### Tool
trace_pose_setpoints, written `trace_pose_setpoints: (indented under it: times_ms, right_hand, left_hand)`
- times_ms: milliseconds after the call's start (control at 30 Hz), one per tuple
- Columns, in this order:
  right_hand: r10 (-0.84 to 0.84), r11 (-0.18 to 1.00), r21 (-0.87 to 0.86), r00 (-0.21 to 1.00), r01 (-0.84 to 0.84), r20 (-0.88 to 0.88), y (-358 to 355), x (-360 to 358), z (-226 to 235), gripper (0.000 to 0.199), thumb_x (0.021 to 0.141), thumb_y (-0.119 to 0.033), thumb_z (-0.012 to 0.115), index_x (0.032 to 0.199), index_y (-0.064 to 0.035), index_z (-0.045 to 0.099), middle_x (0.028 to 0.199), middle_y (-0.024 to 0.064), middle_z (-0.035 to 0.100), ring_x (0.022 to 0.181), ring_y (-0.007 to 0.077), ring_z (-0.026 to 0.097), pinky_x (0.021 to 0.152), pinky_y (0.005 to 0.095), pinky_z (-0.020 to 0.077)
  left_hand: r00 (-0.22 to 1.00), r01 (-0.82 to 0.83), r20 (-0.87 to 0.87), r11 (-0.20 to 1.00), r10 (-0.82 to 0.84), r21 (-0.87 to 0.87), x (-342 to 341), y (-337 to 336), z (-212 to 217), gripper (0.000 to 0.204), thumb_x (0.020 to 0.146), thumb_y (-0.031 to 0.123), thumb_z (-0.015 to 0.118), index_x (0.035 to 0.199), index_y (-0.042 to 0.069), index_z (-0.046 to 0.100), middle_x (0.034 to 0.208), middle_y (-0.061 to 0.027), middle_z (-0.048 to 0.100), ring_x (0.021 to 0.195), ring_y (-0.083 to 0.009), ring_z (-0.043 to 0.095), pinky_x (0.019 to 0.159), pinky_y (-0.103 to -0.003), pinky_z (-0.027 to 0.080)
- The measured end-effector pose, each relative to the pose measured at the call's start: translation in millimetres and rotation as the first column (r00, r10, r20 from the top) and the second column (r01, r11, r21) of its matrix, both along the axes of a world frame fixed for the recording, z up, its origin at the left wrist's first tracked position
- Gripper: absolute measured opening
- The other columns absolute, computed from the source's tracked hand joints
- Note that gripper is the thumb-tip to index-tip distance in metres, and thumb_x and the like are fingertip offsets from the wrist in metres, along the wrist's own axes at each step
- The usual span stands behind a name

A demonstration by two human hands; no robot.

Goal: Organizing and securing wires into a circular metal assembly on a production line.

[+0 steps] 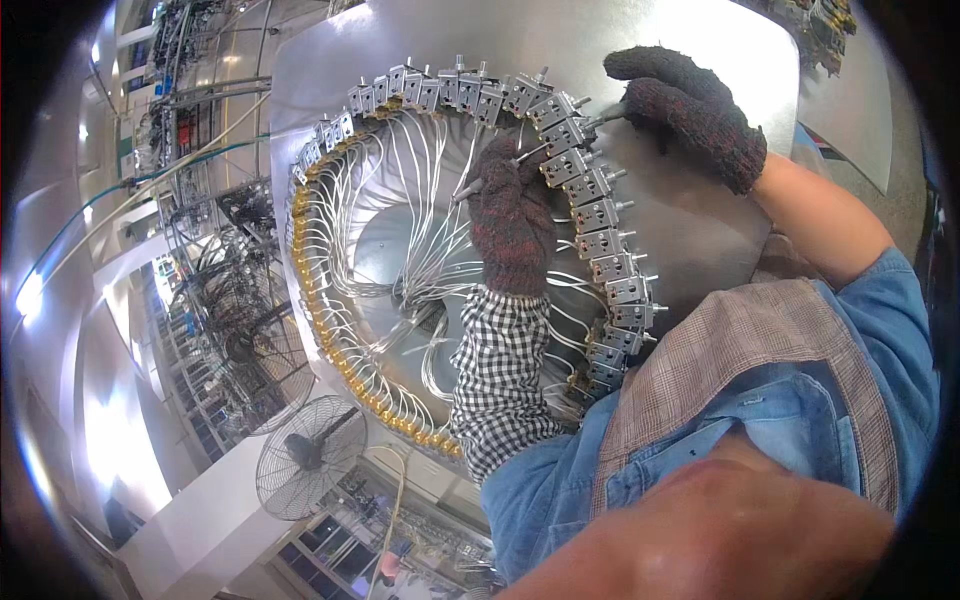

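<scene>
wearer's face (710, 535) sits closest; left hand (510, 220) clasps a slim tool (470, 190); right hand's (695, 115) grip, cannot tell; wired ring (335, 347) looks heavy, stiff: hold its metal blocks (598, 213).

From close above, 1 head-worn fisheye view looks down onto 2 hands (512, 220).

Golden ring (382, 410) partly hidden by sleeve (503, 375), machinery (825, 30) (top right) cropped
</scene>
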State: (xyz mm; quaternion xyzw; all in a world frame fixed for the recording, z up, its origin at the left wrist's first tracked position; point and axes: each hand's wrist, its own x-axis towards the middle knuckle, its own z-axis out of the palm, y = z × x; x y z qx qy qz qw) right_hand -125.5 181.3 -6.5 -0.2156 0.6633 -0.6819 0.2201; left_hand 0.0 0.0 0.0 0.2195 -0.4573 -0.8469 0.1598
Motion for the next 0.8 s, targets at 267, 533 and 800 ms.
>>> trace_pose_setpoints:
  times_ms: [267, 533, 800]
  right_hand:
    - [0.032, 0.999, 0.024, 0.982, -0.028, -0.185, -4, -3, -1, 0.027, 0.085, -0.017, 0.050, 0.110, -0.0074, 0.053, 0.093, 0.0072, 0.059, 0.064, 0.0120, 0.054, 0.059, 0.0253, 0.0465]
    - [0.059, 0.997, 0.074, 0.926, -0.033, -0.372, -2, -4, -4, 0.029, 0.085, -0.017, 0.050, 0.112, -0.0071, 0.052, 0.089, 0.0069, 0.060, 0.063, 0.0111, 0.053, 0.060, 0.0253, 0.0464]
    - [0.033, 0.990, 0.137, 0.995, -0.020, -0.094, -6, -1, 12, 0.031, 0.083, -0.022, 0.054, 0.110, -0.0059, 0.052, 0.091, 0.0067, 0.058, 0.060, 0.0108, 0.052, 0.056, 0.0236, 0.0452]
  left_hand:
    - [0.979, 0.174, -0.138, 0.963, -0.148, 0.207, -1, 3, 6, 0.027, 0.088, 0.020, 0.043, 0.109, 0.003, 0.046, 0.101, -0.0138, 0.056, 0.089, -0.0211, 0.057, 0.071, -0.029, 0.052]
    - [0.985, 0.118, -0.150, 0.970, -0.087, 0.213, 1, 4, 1, 0.028, 0.088, 0.019, 0.043, 0.110, 0.002, 0.045, 0.104, -0.0142, 0.055, 0.092, -0.0237, 0.056, 0.077, -0.035, 0.050]
    - [0.994, 0.079, -0.085, 0.982, -0.065, 0.170, 2, -3, -7, 0.027, 0.088, 0.020, 0.045, 0.109, 0.003, 0.047, 0.100, -0.0138, 0.056, 0.091, -0.0233, 0.056, 0.078, -0.037, 0.049]
